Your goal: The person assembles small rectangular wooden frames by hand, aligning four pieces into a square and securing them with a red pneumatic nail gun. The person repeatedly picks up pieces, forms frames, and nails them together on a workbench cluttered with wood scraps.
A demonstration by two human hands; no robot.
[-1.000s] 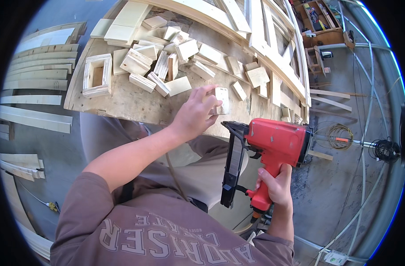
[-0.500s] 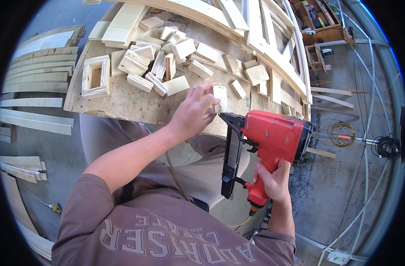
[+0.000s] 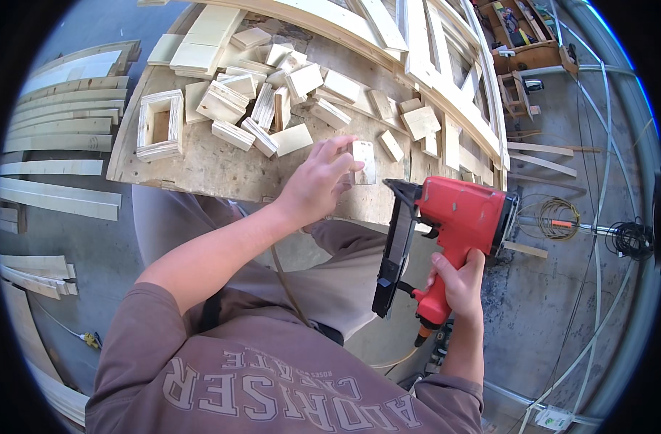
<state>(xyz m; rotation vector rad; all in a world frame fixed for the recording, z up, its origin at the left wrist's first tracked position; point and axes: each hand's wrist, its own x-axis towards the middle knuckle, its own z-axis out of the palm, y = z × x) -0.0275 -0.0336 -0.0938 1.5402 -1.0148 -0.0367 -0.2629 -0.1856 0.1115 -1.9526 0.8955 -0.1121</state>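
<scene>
My left hand [image 3: 317,179] is closed on a small pale wood block [image 3: 364,163] above the front edge of the worktable [image 3: 193,171]. Its fingers wrap the block's left side, so part of it is hidden. My right hand [image 3: 457,278] grips the handle of a red pneumatic nail gun [image 3: 461,210] with a black magazine. The gun's nose points left toward the block, a short gap away from it. Beyond my left hand lies a heap of loose wood blocks [image 3: 291,137], and one small block [image 3: 390,146] sits just right of the held one.
An open box frame of plywood [image 3: 160,124] stands at the table's left end. Long slatted wooden frames [image 3: 446,87] lie across the far right. Boards [image 3: 59,165] are laid out on the floor at left. A coiled hose [image 3: 558,218] and cables are at right.
The nail gun in my right hand has moved right and slightly down, away from the block; its nose was touching or very near it. My left hand has shifted slightly right with the block.
</scene>
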